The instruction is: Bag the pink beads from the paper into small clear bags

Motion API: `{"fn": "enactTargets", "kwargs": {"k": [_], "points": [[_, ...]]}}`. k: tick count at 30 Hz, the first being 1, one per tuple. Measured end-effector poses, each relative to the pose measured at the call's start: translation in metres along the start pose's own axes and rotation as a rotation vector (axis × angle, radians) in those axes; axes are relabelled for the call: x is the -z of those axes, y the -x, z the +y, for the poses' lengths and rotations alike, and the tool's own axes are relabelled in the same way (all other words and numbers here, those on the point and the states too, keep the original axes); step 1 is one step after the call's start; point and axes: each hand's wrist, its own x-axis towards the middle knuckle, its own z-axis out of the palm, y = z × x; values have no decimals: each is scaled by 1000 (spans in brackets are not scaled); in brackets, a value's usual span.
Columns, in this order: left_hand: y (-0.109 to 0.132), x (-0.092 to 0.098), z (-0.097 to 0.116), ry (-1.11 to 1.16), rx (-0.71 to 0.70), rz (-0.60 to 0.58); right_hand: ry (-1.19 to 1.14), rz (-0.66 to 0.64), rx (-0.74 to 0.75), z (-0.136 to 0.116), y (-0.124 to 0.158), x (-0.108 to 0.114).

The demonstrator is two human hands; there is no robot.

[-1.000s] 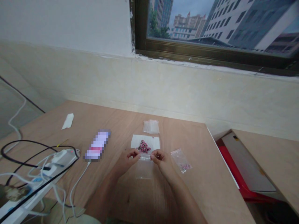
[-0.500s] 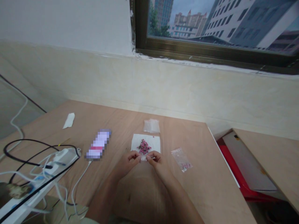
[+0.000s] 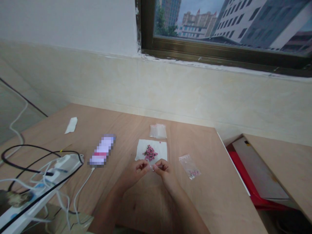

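My left hand (image 3: 140,168) and my right hand (image 3: 162,166) meet in front of a white sheet of paper (image 3: 161,150). Their fingertips pinch a small clear plastic bag (image 3: 151,167) between them, mostly hidden by the fingers. Just beyond the fingers, a heap of small pink and dark beads (image 3: 150,153) lies on the paper. One stray bead rests near the paper's far edge. To the right of my right hand lies a clear bag with pink beads (image 3: 190,166) at its near end. Behind the paper is a stack of clear plastic bags (image 3: 158,131).
A phone (image 3: 102,150) with a white charging cable lies at the left on the wooden table (image 3: 219,182). Farther left are a power strip (image 3: 65,164) with tangled cables and a scrap of white paper (image 3: 71,125). The wall and window stand behind.
My left fingertips have shifted slightly right, closer to the right ones, and the small bag shows less between them. The beads and other things stay in place.
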Motion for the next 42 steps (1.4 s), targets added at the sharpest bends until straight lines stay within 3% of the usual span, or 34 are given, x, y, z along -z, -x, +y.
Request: {"fn": "enactTargets", "kwargs": {"k": [6,11,16,19,23,26,30,34,37,42], "points": [[0,8,-2,128,61,45,-9,-6,-45,-7,-1,0],[-9,14,-3,191,125,159,-52,-61,-91,9,2,2],[-13,14,-22,232,125,274,43,99,-86,17,-11,21],[-7,15,-34,242,160,294,71,226,-34,6,-43,37],[2,19,-50,239,205,289,248,430,5,-10,-111,51],[4,21,-62,225,223,314,331,486,-24,-9,-159,53],[-2,23,-70,218,249,317,461,581,-36,0,-185,46],[-9,27,-63,230,268,303,596,640,24,3,-155,49],[-9,28,-56,224,258,278,913,662,85,9,-106,66],[-6,22,-56,234,256,278,1306,642,-32,37,-19,96]]}}
